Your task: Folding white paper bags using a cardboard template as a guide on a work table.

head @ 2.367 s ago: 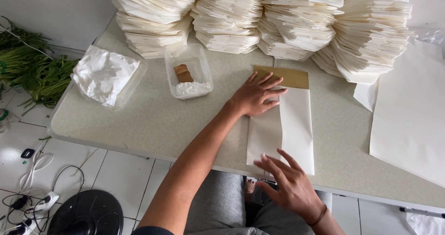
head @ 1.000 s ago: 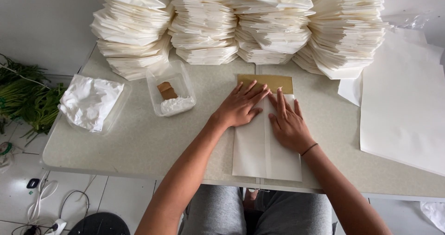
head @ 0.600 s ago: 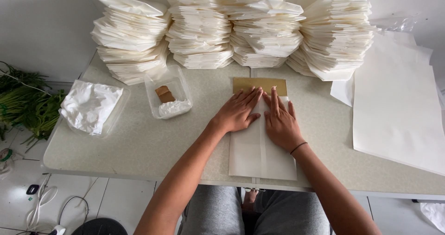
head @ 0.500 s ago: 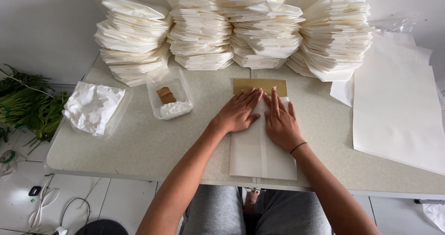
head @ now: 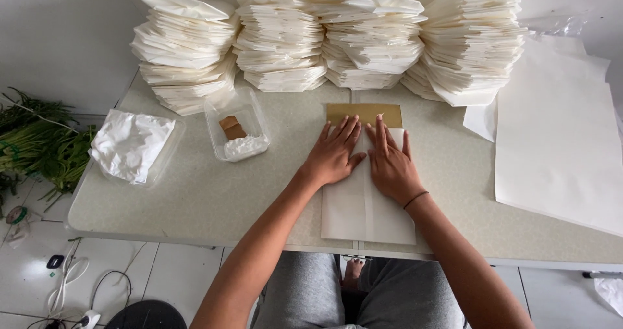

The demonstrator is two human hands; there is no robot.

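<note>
A folded white paper sheet (head: 366,212) lies lengthwise on the speckled table (head: 214,193) in front of me. A brown card strip (head: 363,113) sticks out at its far end. My left hand (head: 333,154) lies flat on the paper's upper left half, fingers spread. My right hand (head: 388,160) lies flat beside it on the upper right half, a dark band on the wrist. The two hands almost touch along the paper's centre seam. Neither hand grips anything.
Several tall stacks of folded white paper (head: 324,34) line the table's far edge. A clear tub (head: 235,131) holds white paste and a brown piece. Another clear tub holds crumpled white cloth (head: 130,144). Large white sheets (head: 564,141) lie at right. Green plants (head: 36,141) lie on the floor.
My right hand came up from the paper's near end and now lies flat beside the left hand at the top. The view shifted slightly.
</note>
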